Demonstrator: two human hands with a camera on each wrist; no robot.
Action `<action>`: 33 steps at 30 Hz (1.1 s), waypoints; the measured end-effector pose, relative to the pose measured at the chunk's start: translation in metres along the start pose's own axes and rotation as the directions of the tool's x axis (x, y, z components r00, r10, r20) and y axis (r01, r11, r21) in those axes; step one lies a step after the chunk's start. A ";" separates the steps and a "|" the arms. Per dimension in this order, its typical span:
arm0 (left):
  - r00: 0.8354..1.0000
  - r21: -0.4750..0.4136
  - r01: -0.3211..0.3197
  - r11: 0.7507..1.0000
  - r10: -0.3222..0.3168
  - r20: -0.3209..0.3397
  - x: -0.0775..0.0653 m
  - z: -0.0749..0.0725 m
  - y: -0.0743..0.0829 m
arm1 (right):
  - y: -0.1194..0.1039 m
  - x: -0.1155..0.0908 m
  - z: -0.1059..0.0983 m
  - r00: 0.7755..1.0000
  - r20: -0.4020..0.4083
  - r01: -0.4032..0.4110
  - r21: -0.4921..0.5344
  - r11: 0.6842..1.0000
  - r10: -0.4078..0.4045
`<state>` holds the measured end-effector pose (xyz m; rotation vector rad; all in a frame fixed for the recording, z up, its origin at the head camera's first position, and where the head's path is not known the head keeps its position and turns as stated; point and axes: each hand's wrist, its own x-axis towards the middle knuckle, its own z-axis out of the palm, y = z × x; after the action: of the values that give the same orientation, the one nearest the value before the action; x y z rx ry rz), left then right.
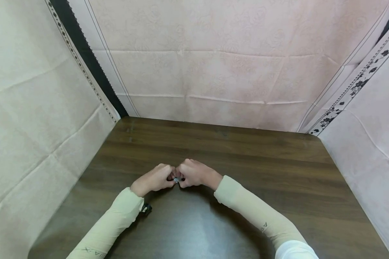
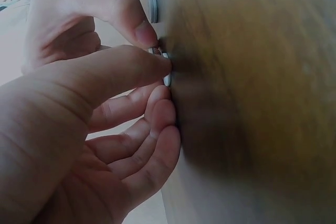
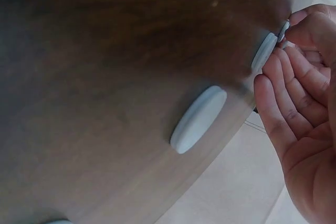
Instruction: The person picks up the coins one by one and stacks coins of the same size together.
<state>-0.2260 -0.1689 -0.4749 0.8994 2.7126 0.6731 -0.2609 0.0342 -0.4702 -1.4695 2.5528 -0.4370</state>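
Observation:
Both hands meet over the middle of the table, fingertips close together. The left hand [image 1: 155, 178] pinches a small pale disc [image 2: 167, 77] between thumb and fingers, its edge showing in the left wrist view. Facing it, the right hand [image 1: 194, 173] has its fingers curled, and in the right wrist view its thumb and fingers pinch a small pale piece [image 3: 283, 31]. From the head, only a bit of a pale bluish thing [image 1: 176, 180] shows between the hands. Fingers hide most of it, so I cannot tell whether both hold one piece.
In the right wrist view, pale round discs lie on the wooden table [image 1: 278, 172], one nearer [image 3: 199, 120] and another beside the fingers [image 3: 264, 51]. More discs [image 2: 152, 8] appear in the left wrist view. Pale patterned cloth [image 1: 214, 72] hangs around the table.

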 end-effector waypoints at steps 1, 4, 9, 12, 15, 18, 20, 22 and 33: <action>1.000 0.000 0.000 1.000 0.000 0.001 0.000 0.000 0.000 | 0.000 0.000 0.000 1.000 -0.001 0.000 -0.001 1.000 0.000; 1.000 -0.006 0.005 1.000 -0.005 0.002 -0.001 0.000 0.001 | 0.000 0.000 0.001 1.000 -0.004 0.001 -0.010 1.000 -0.001; 1.000 -0.010 0.012 1.000 -0.012 0.004 -0.001 -0.001 0.002 | 0.000 0.001 0.001 1.000 -0.008 0.007 -0.008 1.000 -0.007; 1.000 -0.014 0.009 1.000 -0.009 0.000 -0.002 -0.002 0.002 | 0.000 0.001 0.001 1.000 -0.006 0.007 0.007 1.000 -0.007; 1.000 -0.016 -0.001 1.000 0.001 -0.005 -0.002 -0.002 0.002 | -0.001 0.001 0.001 1.000 0.003 -0.004 0.020 1.000 0.004; 1.000 -0.017 -0.005 1.000 0.005 -0.007 -0.002 -0.002 0.001 | -0.001 0.000 0.001 1.000 0.016 -0.015 0.033 0.999 0.015; 1.000 -0.014 -0.008 1.000 0.008 -0.008 -0.002 -0.001 0.000 | -0.002 0.000 0.000 1.000 0.023 -0.014 0.037 0.999 0.013; 1.000 -0.006 -0.015 1.000 0.015 -0.011 -0.002 -0.001 0.000 | -0.001 0.000 0.000 1.000 0.023 -0.006 0.035 0.999 0.006; 1.000 0.001 -0.015 1.000 0.015 -0.004 -0.003 -0.002 0.000 | 0.001 0.001 0.001 1.000 0.003 0.021 0.028 0.999 -0.021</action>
<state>-0.2246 -0.1717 -0.4730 0.9211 2.7126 0.6774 -0.2618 0.0334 -0.4711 -1.4878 2.5198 -0.4711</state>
